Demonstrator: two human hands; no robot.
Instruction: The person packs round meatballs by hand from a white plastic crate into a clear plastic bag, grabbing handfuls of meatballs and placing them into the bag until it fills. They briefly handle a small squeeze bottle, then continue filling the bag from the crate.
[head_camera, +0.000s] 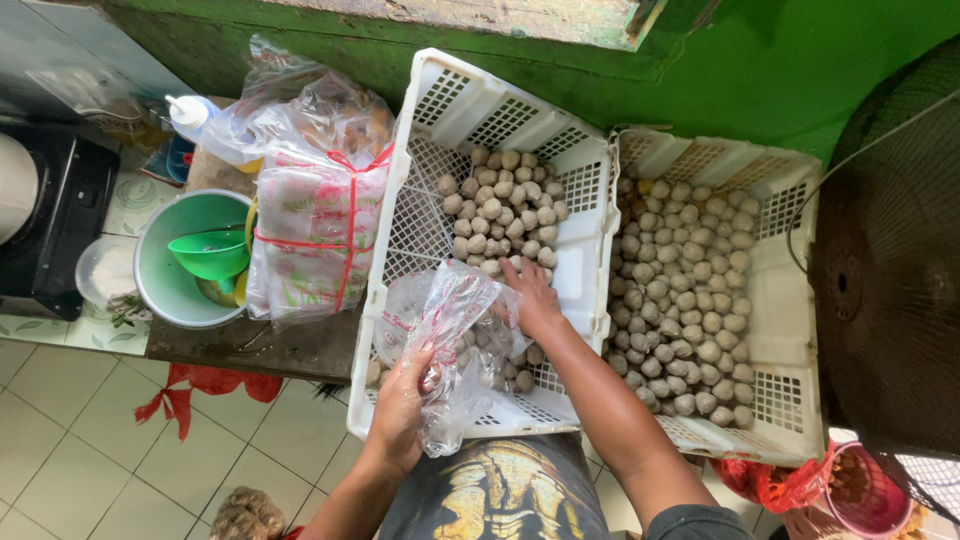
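My left hand (400, 405) grips the edge of a clear plastic bag (455, 340) with red print, holding it up over the near end of the left white crate (400, 270). The bag holds several grey-brown meatballs. My right hand (530, 295) reaches into the same crate, fingers at the bag's mouth and touching the meatballs (505, 215) piled in the crate's middle; whether it holds any is hidden. A second white crate (790, 300) to the right is full of the same meatballs (690, 290).
A bundle of packed plastic bags tied with red string (320, 220) lies left of the crates. A green bucket (170, 270) with a green funnel (210, 255) sits further left. A dark mesh fan guard (890, 260) stands at right. A red bucket (860, 490) sits below.
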